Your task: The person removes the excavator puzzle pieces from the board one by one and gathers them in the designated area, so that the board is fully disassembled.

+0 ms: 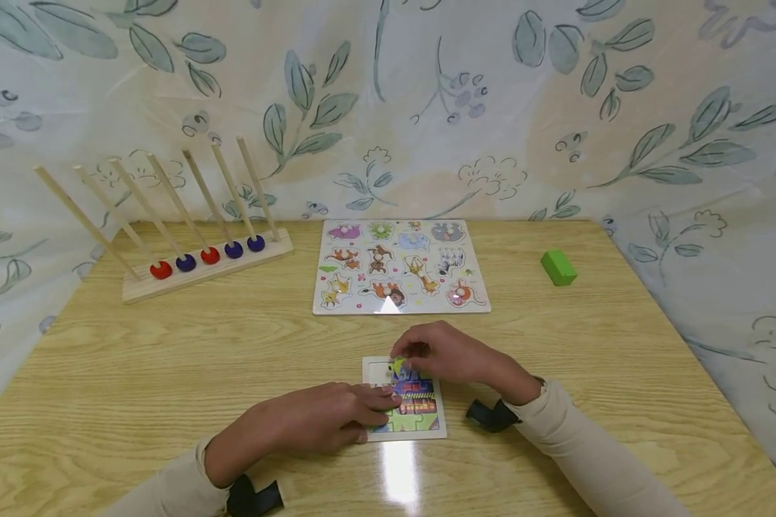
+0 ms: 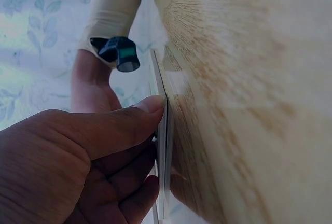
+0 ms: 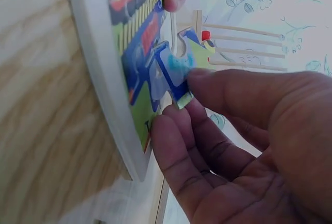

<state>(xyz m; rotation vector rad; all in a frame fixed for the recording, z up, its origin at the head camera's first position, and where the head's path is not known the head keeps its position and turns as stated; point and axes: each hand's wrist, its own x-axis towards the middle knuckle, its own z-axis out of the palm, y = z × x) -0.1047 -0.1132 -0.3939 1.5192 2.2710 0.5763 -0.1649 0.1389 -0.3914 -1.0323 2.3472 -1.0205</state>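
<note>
A small jigsaw puzzle in a pale frame (image 1: 404, 435) lies on the table, its fitted pieces showing a colourful picture. My right hand (image 1: 449, 353) is over the puzzle's far edge, pinching a jigsaw piece (image 3: 174, 71) between thumb and fingers. This piece, blue, white and green, is tilted up from the puzzle in the right wrist view. My left hand (image 1: 320, 418) rests its fingers on the puzzle's left part, covering some of it. In the left wrist view its thumb (image 2: 150, 105) touches the frame's edge. A bare pale patch shows at the puzzle's far left corner.
Behind the puzzle lies an animal peg board (image 1: 401, 267). A wooden bead stand (image 1: 207, 273) with upright rods and red and blue beads stands at the back left. At the back right is a green block (image 1: 559, 268). A leaf-patterned cloth (image 1: 388, 108) hangs behind the table.
</note>
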